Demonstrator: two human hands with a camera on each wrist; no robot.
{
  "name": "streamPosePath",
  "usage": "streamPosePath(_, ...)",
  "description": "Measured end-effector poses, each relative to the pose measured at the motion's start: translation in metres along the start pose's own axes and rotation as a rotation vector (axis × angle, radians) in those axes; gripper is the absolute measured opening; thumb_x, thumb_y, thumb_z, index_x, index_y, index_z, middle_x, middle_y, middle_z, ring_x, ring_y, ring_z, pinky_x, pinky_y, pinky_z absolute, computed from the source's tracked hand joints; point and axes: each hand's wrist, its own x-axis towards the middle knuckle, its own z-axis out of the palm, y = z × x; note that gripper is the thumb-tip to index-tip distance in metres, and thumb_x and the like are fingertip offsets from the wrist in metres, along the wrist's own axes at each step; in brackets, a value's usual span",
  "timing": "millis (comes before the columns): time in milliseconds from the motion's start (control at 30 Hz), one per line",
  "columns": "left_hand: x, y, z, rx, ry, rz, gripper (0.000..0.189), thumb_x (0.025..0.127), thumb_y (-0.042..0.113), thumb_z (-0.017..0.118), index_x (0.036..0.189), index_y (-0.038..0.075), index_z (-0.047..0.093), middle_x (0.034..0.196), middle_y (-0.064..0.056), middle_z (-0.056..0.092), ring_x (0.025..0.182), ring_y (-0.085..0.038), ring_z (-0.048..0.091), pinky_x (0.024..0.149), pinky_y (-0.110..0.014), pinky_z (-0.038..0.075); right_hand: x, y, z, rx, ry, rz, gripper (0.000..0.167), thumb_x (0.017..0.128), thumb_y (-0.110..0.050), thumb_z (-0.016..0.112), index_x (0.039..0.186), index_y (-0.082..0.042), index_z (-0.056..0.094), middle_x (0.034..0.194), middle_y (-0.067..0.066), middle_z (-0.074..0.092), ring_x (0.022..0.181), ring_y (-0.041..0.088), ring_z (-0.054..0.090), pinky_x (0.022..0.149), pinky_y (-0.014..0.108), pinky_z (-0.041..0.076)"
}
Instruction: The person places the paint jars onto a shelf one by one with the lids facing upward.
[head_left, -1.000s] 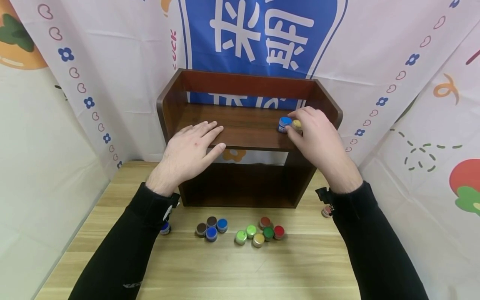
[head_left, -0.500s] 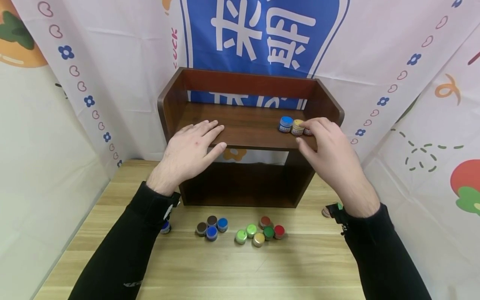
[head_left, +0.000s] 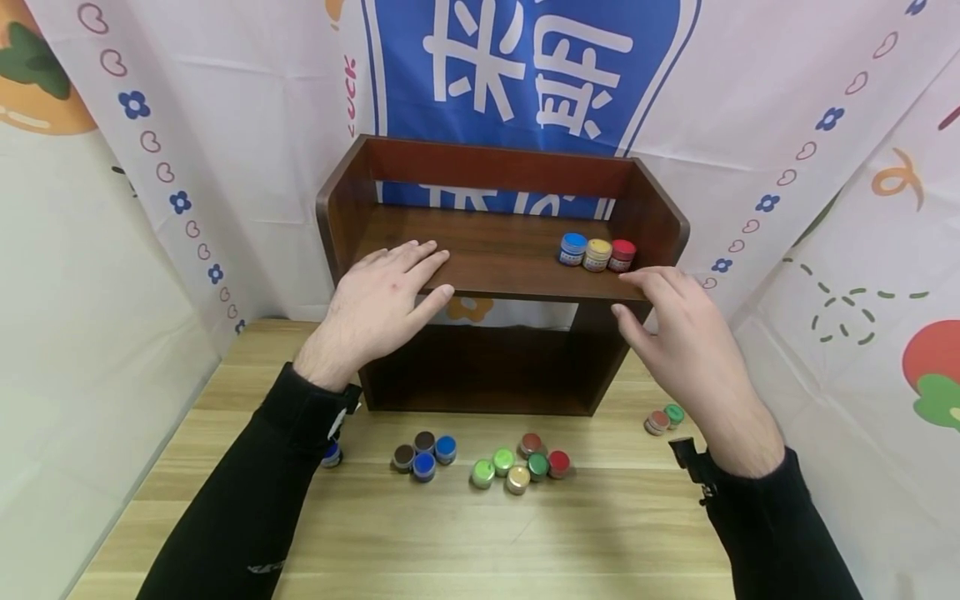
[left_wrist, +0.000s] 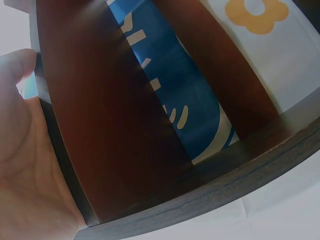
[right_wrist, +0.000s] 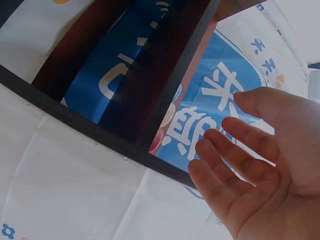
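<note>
Three small lidded jars stand in a row at the right of the upper board of a dark brown wooden shelf (head_left: 465,250): a blue jar (head_left: 572,249), a yellow jar (head_left: 597,255) and a red jar (head_left: 622,256). Just in front of the red jar, my right hand (head_left: 686,350) hovers by the shelf's right end, fingers loosely bent and holding nothing. In the right wrist view the same hand (right_wrist: 260,165) shows a bare palm. My left hand (head_left: 382,308) rests flat on the upper board's left part, fingers spread; its thumb side shows in the left wrist view.
On the wooden table (head_left: 450,542) before the shelf sit a group of brown and blue jars (head_left: 423,467) and a group of green, red and yellow jars (head_left: 537,467). Two jars (head_left: 657,422) stand at the right. A blue jar (head_left: 331,455) is partly behind the left sleeve.
My right hand has let go of the jars and drawn back to the right and toward me, uncovering the yellow and red jars. The left hand has stayed put.
</note>
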Motion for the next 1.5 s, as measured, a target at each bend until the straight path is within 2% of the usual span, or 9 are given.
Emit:
streamPosePath(233,0.000,0.000,0.000,0.000,0.003,0.000,0.075,0.123,0.063,0.043,0.183,0.019,0.043,0.191,-0.012,0.042,0.181,-0.035,0.036,0.149,-0.062,0.031,-0.013,0.010,0.003,-0.007,0.028,-0.014,0.043,0.109,-0.012,0.084,0.149,0.000,0.074,0.143,0.027,0.076,0.134,0.048,0.071,0.115,0.069,0.062)
streamPosePath(400,0.000,0.000,0.000,-0.001,-0.004,-0.001,0.076,0.123,0.064,0.042,0.184,0.019,0.043,0.192,-0.011,0.041,0.182,-0.034,0.035,0.150,-0.062,0.030,-0.022,0.019,0.005,-0.003,0.029,0.021,0.043,0.109,-0.013,0.084,0.149,0.000,0.073,0.144,0.028,0.076,0.137,0.049,0.069,0.116,0.072,0.061)
streamPosePath(633,0.001,0.002,0.000,-0.003,-0.002,-0.001,0.076,0.123,0.064,0.042,0.183,0.019,0.043,0.192,-0.011,0.041,0.182,-0.034,0.035,0.150,-0.062,0.030,-0.033,0.033,0.009,0.004,0.059,0.028,0.039,0.108,-0.009,0.084,0.144,0.001,0.075,0.136,0.028,0.077,0.128,0.050,0.073,0.107,0.072,0.062)
streamPosePath(1000,0.001,0.003,-0.001,0.005,0.000,0.003,0.075,0.123,0.064,0.042,0.183,0.019,0.043,0.192,-0.011,0.041,0.182,-0.033,0.035,0.150,-0.060,0.031,-0.051,0.058,0.018,0.002,0.020,0.106,0.036,0.110,-0.009,0.081,0.143,0.004,0.074,0.130,0.031,0.077,0.122,0.052,0.074,0.101,0.073,0.062)
streamPosePath(1500,0.002,0.002,0.000,0.003,0.007,0.007,0.075,0.123,0.064,0.042,0.183,0.019,0.043,0.192,-0.011,0.041,0.182,-0.033,0.035,0.150,-0.060,0.031,-0.066,0.094,0.040,0.014,-0.059,0.191,0.038,0.114,-0.014,0.076,0.147,0.005,0.071,0.138,0.033,0.074,0.128,0.054,0.072,0.106,0.075,0.060)
